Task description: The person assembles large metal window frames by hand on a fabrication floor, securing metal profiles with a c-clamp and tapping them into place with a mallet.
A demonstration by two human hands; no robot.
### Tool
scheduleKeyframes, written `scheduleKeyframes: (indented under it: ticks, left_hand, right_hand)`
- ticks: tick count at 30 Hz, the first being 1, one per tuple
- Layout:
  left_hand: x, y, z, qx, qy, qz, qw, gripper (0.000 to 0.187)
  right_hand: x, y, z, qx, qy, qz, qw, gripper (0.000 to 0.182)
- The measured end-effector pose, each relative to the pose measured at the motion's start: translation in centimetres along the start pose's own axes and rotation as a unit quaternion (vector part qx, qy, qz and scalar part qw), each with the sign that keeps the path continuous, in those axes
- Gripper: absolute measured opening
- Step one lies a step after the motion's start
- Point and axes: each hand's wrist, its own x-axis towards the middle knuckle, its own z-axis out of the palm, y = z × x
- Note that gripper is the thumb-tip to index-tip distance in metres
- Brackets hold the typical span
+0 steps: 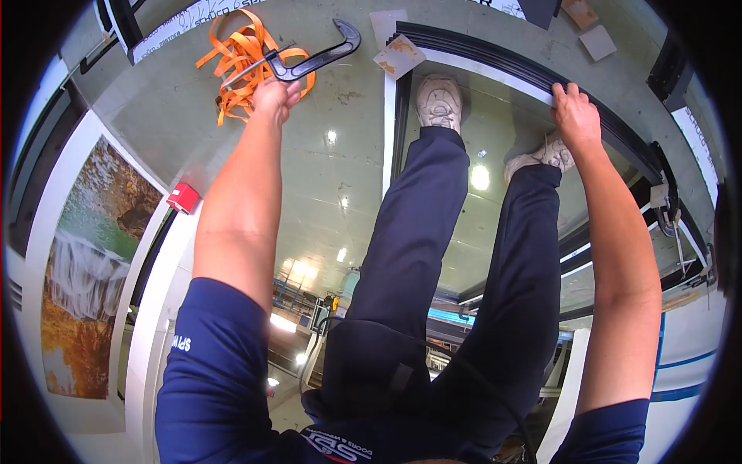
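Observation:
My left hand (pixel 277 99) is closed at the corner of a dark C-clamp (pixel 326 59); the exact grip is partly hidden. The clamp's screw points left, over a heap of orange strap (pixel 241 54) on the floor. At the right, my right hand (pixel 576 116) has its fingers curled over the edge of a black door or window frame (pixel 479 52) with a white inner strip. A second clamp (pixel 666 193) sits on that frame's right corner.
My shoes (pixel 440 100) stand inside the frame. Small boards (pixel 399 57) lie by its upper left corner, with another block (pixel 597 43) beyond. A red box (pixel 183 198) rests at the left, near a waterfall picture panel (pixel 89 255). Wrapped profiles (pixel 182 27) line the far edge.

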Motion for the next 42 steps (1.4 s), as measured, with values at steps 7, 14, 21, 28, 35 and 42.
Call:
scheduleKeyframes:
  ticks: [7,14,21,28,35,42]
  left_hand:
    - [1.7,-3.7,2.8,-0.07,0.003,-0.032,0.997,0.043]
    - [-2.7,0.6,13.6,0.004,-0.225,0.071,0.972,0.052]
    - [-2.7,1.9,18.2,0.054,-0.214,0.107,0.969,0.061]
    - [-3.9,0.9,16.7,0.043,-0.143,0.162,0.975,0.067]
    - [-9.9,0.1,15.1,0.396,-0.068,0.511,0.76,0.067]
    - [-8.6,1.2,14.7,0.358,-0.102,0.488,0.789,0.066]
  right_hand:
    - [0.0,0.1,0.1,-0.012,0.009,-0.008,1.0,0.03]
    - [-0.3,-0.1,-0.2,-0.013,0.011,-0.01,1.0,0.031]
    - [0.0,0.0,-0.1,-0.022,0.001,-0.012,1.0,0.035]
    - [0.3,0.0,0.3,-0.01,0.008,-0.001,1.0,0.035]
    - [0.0,-0.7,-0.6,0.024,-0.008,0.026,0.999,0.021]
    - [0.4,-0.5,1.0,-0.002,0.032,0.058,0.998,0.021]
